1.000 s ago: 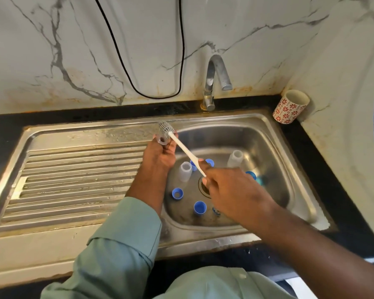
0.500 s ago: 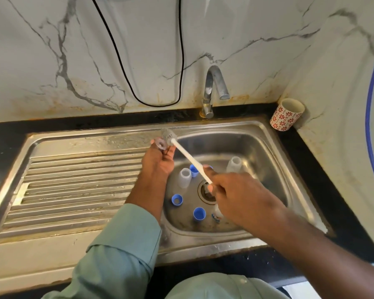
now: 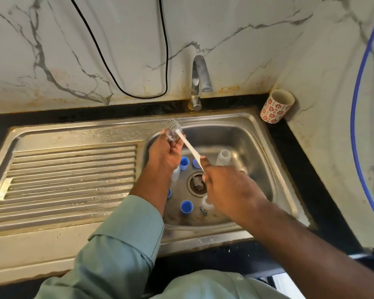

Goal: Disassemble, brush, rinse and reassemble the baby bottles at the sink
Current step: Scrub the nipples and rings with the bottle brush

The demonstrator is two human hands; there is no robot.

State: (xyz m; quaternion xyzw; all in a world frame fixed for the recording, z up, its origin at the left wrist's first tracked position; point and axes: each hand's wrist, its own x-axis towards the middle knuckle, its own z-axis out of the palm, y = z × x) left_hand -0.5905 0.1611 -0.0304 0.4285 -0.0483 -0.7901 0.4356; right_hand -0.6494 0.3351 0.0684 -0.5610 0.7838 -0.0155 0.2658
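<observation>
Baby-bottle teat [image 3: 172, 136] held over the sink's [image 3: 266, 152] left rim, brush head against it.

The left hand [image 3: 163, 155] had its grip clamped on the small clear teat; the right hand [image 3: 229, 190] had its grip closed on the white brush [image 3: 189, 146] handle. In the basin lay blue caps [image 3: 186, 207] and a clear bottle [image 3: 224, 157] near the drain [image 3: 198, 183]. A patterned cup [image 3: 276, 106] stood on the table by the tap [image 3: 199, 80].
</observation>
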